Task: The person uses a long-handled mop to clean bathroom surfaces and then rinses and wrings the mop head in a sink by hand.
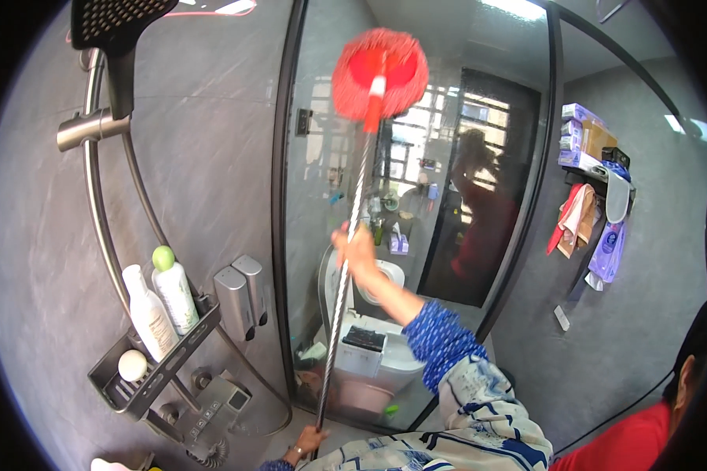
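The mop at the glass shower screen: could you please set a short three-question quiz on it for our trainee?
1. True or false: the red mop head is pressed high up on the glass screen.
2. Which hand grips the metal pole higher up? A) left hand B) right hand
3. Fill in: the two bottles stand on a wall ____ below the shower head.

Key: 1 true. 2 B: the right hand holds it mid-pole, while the left hand grips near the bottom end. 3 shelf.
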